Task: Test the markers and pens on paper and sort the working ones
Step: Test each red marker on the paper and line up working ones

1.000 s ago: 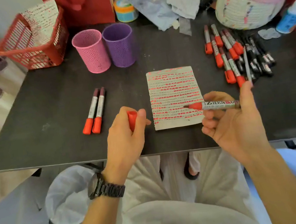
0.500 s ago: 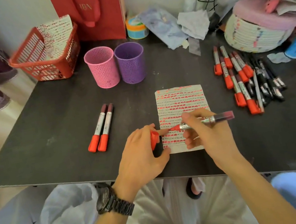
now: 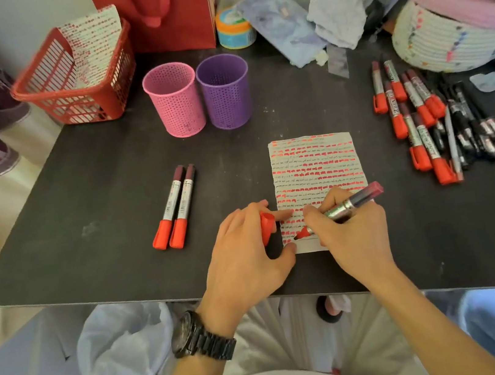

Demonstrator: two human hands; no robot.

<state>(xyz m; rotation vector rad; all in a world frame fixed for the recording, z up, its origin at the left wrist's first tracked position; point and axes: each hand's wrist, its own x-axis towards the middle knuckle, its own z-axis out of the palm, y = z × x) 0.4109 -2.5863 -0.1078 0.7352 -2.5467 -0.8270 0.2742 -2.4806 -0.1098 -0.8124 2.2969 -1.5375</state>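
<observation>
The right hand (image 3: 353,235) pinches an uncapped red marker (image 3: 339,210) near its nose, with the tip touching the lower left of the paper (image 3: 316,164), which lies near the front edge of the dark surface (image 3: 80,196). The left hand (image 3: 243,252) has its grip curled round the red cap (image 3: 267,227) while a fingertip and the thumb press the paper's left edge. The sheet is almost filled with red dashes — a fresh stroke in that crowded corner could, I judge, be mistaken for an old one, and a dry marker passed as working. If the left fingers lift, the paper may slide under the stroke. The right hand lies over the lowest rows and could smear wet ink. The cap might slip and roll off the near edge. Two capped markers (image 3: 175,207) lie well to the left, and a pile of markers and pens (image 3: 423,129) lies to the right.
</observation>
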